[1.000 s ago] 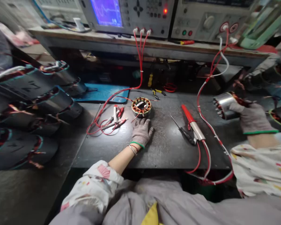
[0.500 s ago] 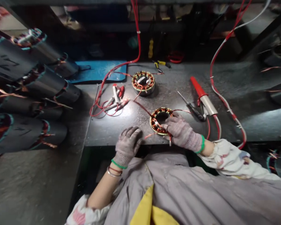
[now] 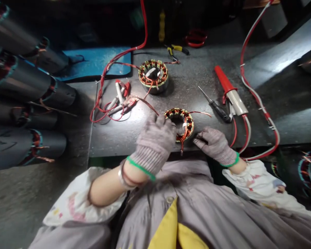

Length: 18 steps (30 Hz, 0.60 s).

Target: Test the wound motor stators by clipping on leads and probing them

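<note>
A ring-shaped motor stator [image 3: 188,127] with copper windings lies near the front edge of the metal bench, its wire leads sticking out. My gloved left hand [image 3: 155,143] is at its left rim, fingers curled over the edge; the fingertips are partly hidden. Just right of the ring, my gloved right hand [image 3: 214,142] rests apart from it, thumb and fingers parted with nothing visible between them. Behind stands a second stator [image 3: 155,87] with white pieces inside its opening.
Red and white clips [image 3: 120,93] with red cables lie left. To the right are a screwdriver [image 3: 217,110] and a red-and-white clamp [image 3: 229,91] on cables. Cutting pliers [image 3: 178,49] and a blue mat [image 3: 98,64] are farther back. Large grey cylinders [image 3: 52,91] crowd the left.
My left hand has moved right and forward onto the near stator. My right hand has come off it to the right. The stator has been turned, and the view has shifted.
</note>
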Available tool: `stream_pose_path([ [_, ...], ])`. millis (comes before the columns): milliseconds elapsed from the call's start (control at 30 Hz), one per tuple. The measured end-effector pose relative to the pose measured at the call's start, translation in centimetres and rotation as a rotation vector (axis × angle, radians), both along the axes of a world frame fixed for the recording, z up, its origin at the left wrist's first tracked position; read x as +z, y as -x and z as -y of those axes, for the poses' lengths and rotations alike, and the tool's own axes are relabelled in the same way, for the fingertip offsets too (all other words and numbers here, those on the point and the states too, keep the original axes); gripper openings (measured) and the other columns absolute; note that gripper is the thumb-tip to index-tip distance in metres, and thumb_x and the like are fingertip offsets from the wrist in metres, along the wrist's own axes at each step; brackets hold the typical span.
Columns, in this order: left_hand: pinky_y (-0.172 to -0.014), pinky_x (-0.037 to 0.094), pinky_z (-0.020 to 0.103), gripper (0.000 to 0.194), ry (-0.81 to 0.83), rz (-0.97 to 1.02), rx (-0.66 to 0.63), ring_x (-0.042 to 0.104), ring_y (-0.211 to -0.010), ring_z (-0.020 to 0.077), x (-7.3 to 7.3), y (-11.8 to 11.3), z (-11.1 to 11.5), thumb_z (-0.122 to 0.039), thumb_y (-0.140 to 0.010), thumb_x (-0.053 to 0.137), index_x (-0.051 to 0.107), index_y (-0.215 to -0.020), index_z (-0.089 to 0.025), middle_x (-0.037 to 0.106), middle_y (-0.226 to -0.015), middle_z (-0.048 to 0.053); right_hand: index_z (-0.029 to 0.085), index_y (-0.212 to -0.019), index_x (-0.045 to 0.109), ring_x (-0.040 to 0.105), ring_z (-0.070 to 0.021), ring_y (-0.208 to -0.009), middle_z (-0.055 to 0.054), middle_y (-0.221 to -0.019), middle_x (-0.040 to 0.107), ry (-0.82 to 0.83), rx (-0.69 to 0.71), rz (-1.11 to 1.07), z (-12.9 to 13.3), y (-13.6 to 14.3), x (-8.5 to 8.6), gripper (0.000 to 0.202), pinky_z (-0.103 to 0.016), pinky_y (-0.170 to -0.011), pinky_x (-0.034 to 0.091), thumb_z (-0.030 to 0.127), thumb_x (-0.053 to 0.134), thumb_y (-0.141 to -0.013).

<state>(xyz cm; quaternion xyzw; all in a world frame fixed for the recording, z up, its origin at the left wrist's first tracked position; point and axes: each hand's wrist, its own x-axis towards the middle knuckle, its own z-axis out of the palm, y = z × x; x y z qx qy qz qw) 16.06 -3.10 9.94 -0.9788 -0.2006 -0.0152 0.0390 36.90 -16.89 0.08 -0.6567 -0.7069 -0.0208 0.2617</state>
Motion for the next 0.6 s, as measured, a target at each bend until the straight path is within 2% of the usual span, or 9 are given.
stream_pose_path([
  [100,-0.102,0.046,0.054,0.019,0.109,-0.048,-0.100,0.066,-0.094,0.0298,-3.5,-2.0,-0.5,-0.015,-0.092,0.055,0.074,-0.096,-0.013,0.073,-0.089,0.012,0.018,-0.076,0.070,0.067,-0.0196,-0.068,-0.008,-0.076,0.073,-0.026,-0.070,-0.181,-0.2,0.2,-1.2,0.023,-0.031,-0.065,0.053,0.033,0.063,-0.093],
  [167,-0.105,0.044,0.054,0.017,0.164,0.055,-0.154,0.065,-0.088,0.0283,-5.4,-1.7,-0.4,-0.026,-0.090,0.062,0.073,-0.097,-0.015,0.071,-0.084,0.010,0.020,-0.075,0.069,0.067,-0.0197,-0.068,-0.007,-0.077,0.073,-0.009,-0.132,-0.264,-0.3,0.3,-1.4,0.023,-0.032,-0.065,0.052,0.035,0.063,-0.092],
  [233,-0.107,0.042,0.054,0.023,0.193,0.170,-0.132,0.064,-0.087,0.0282,-6.4,-0.8,-0.2,-0.035,-0.087,0.068,0.073,-0.099,-0.016,0.069,-0.082,0.009,0.020,-0.074,0.068,0.066,-0.0201,-0.068,-0.006,-0.076,0.072,0.034,-0.190,-0.312,-0.6,0.3,-1.4,0.024,-0.032,-0.065,0.052,0.038,0.063,-0.090],
  [400,-0.102,0.046,0.050,0.033,0.279,0.328,-0.012,0.064,-0.086,0.0271,-6.8,0.7,0.3,-0.050,-0.084,0.071,0.073,-0.097,-0.019,0.068,-0.081,0.007,0.022,-0.075,0.067,0.066,-0.0218,-0.071,-0.005,-0.075,0.070,0.081,-0.303,-0.370,-2.8,0.2,-1.7,0.024,-0.034,-0.068,0.052,0.041,0.060,-0.089],
  [600,-0.098,0.050,0.046,0.044,0.402,0.484,-0.043,0.065,-0.080,0.0246,-6.7,1.9,-0.1,-0.058,-0.085,0.068,0.072,-0.091,-0.015,0.067,-0.078,0.006,0.023,-0.079,0.069,0.068,-0.0225,-0.075,-0.005,-0.079,0.072,0.088,-0.242,-0.448,-4.2,0.3,-1.6,0.021,-0.036,-0.072,0.054,0.039,0.059,-0.087],
])
